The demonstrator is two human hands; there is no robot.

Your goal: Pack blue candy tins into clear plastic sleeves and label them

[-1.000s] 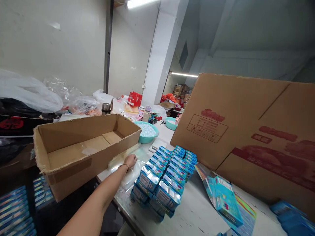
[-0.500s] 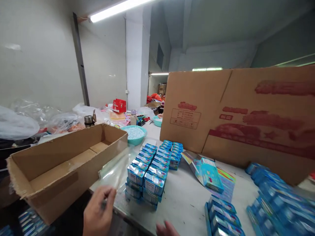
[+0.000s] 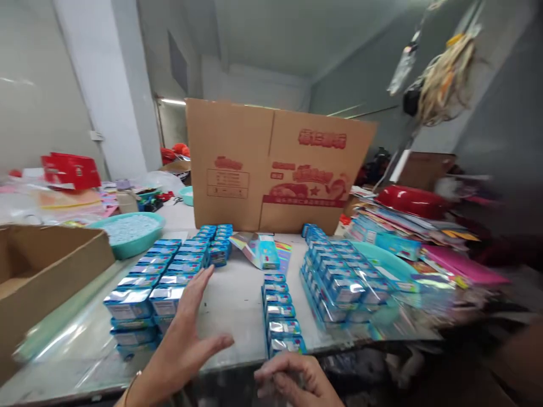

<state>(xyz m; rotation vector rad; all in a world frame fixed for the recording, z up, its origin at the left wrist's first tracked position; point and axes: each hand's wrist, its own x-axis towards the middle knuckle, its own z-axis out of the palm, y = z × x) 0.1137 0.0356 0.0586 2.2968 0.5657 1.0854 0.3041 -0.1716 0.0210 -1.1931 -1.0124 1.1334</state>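
My left hand [image 3: 184,339] is open, thumb and fingers apart, over the table beside a two-column stack of small blue boxes [image 3: 131,302]. It hides part of the stack's near right side and holds nothing I can see. At the bottom, my right hand [image 3: 303,381] is at the near end of a single row of blue boxes [image 3: 280,312]. Its fingers are bent and blurred, so I cannot see whether they touch or hold anything. Farther right sits a larger block of the same shiny boxes [image 3: 339,277], layered in clear blue plastic.
A big printed carton [image 3: 237,135] stands upright at the back. An open cardboard box [image 3: 55,277] and a teal basin of small pale pieces [image 3: 133,229] are on the left. A light blue packet [image 3: 268,252] lies mid-table. A red basin [image 3: 413,200] tops piled papers.
My view has swung right, bringing the right-hand block and paper pile into sight. My left hand has gone from pinching clear plastic film to open beside the stack. More of my right hand shows.
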